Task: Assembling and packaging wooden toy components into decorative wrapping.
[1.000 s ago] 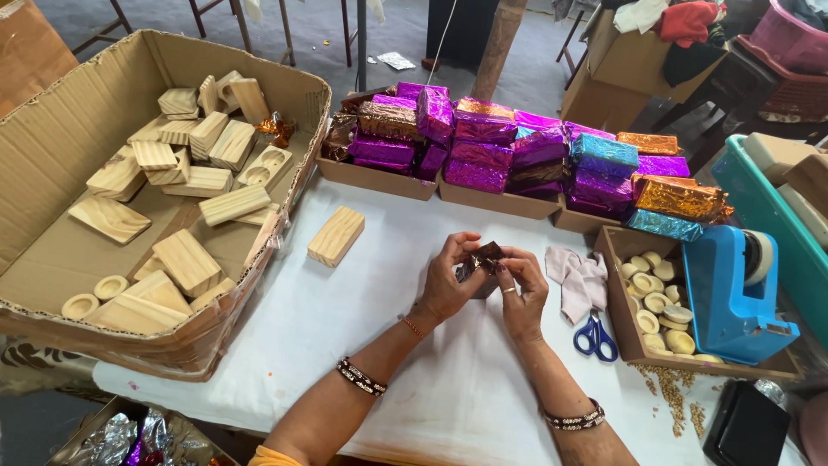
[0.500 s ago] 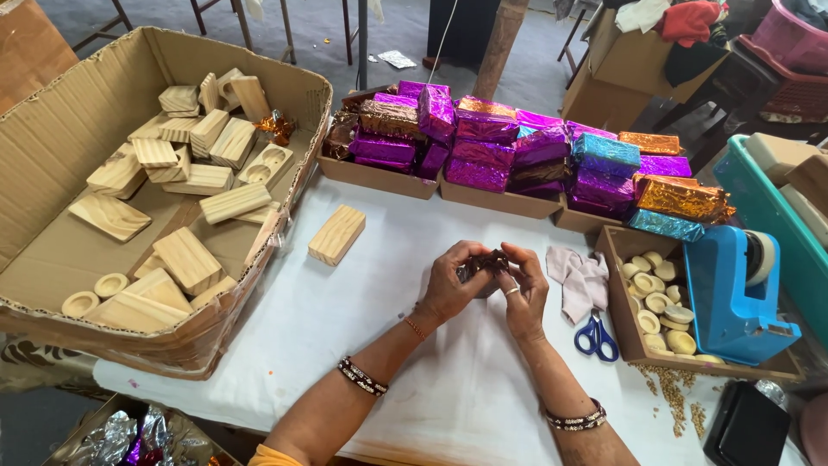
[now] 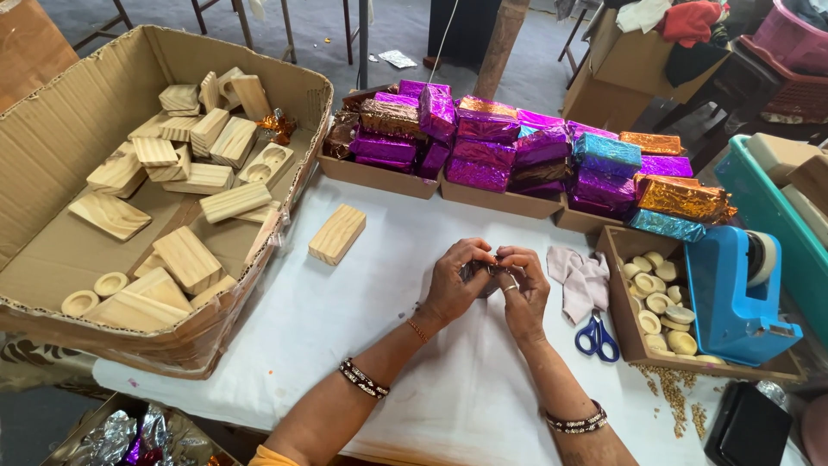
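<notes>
Your two hands meet over the white-covered table (image 3: 345,328), left hand (image 3: 454,285) and right hand (image 3: 523,289) curled toward each other, fingertips pressed together around one small dark object (image 3: 483,274) at the middle of the tabletop. Both hands pinch it between thumb and fingers; it is mostly hidden, so you cannot tell its long axis or which way it points. Your forearms rise from the near edge, each wrist wearing one beaded bracelet. One loose wooden block (image 3: 337,233) lies on the cloth to your left, its long axis slanting away toward the right. One large cardboard box (image 3: 52,147) holds well over a dozen wooden blocks. Behind your hands, three shallow trays carry foil-wrapped packets (image 3: 483,147), mostly purple, a few gold and blue. To your right lie one grey cloth (image 3: 582,278), one pair of blue-handled scissors (image 3: 597,335) and one blue tape dispenser (image 3: 729,293).
</notes>
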